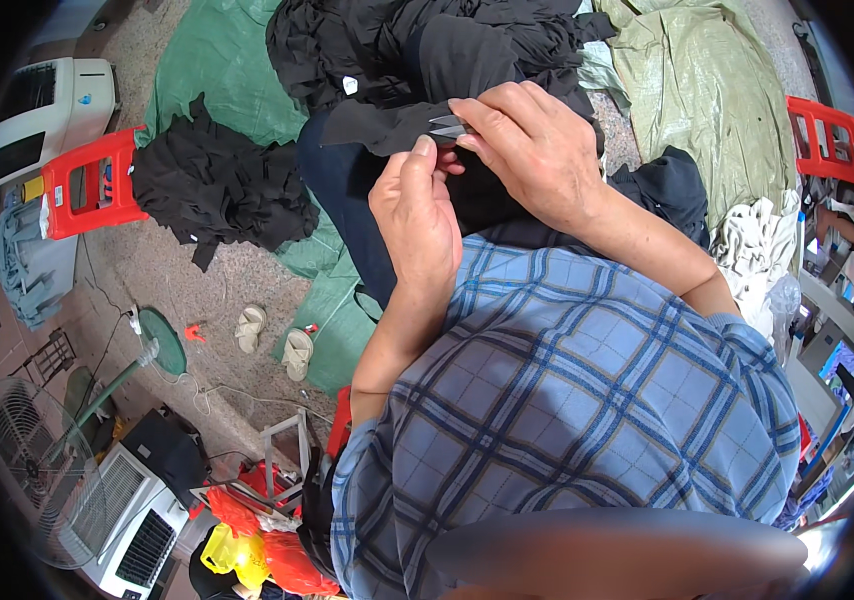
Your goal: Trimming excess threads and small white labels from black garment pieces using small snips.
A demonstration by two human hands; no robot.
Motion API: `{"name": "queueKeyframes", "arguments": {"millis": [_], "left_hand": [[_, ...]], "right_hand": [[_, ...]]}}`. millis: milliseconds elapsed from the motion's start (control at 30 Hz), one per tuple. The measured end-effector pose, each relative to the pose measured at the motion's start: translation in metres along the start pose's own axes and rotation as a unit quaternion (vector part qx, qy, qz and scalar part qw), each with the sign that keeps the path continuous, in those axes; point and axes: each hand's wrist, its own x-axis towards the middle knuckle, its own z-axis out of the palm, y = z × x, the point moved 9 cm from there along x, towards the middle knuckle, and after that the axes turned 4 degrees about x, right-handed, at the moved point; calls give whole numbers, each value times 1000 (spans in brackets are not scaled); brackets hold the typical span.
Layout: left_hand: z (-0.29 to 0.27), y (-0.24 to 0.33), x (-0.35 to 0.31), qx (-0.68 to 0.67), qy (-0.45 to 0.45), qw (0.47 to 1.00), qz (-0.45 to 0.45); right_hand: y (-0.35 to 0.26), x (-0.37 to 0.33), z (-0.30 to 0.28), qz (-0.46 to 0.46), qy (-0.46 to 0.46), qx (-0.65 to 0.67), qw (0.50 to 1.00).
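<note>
My right hand (539, 152) is closed around thread snips (446, 127), whose two pointed metal blades stick out to the left, slightly apart. Just below the blades, my left hand (417, 215) pinches the edge of a black cloth piece (372, 126) between thumb and fingers. The cloth spreads to the left over my dark-trousered leg, close to the blades. Whether a thread lies between the blades is too small to tell. Beyond my hands rises a large heap of black garments (347, 50).
Another black garment pile (237, 190) lies at left beside a red plastic stool (97, 185). Green sheeting (197, 75) and a pale olive sheet (697, 90) cover parts of the floor. White cloth (752, 250) lies right. Slippers (297, 355) and a standing fan (37, 430) are at lower left.
</note>
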Motion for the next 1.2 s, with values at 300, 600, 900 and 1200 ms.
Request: {"name": "queueKeyframes", "arguments": {"millis": [300, 600, 900, 1200], "left_hand": [[3, 0, 0, 2, -7, 1000, 1], [4, -3, 0, 8, -14, 1000, -12], [6, -3, 2, -6, -10, 1000, -20], [0, -7, 3, -17, -3, 999, -31]], "right_hand": [[0, -3, 2, -19, 32, -11, 999], [-2, -6, 4, -43, 54, -45, 997], [24, -5, 3, 56, 29, 165, 984], [12, -9, 5, -1, 28, 42, 999]]}}
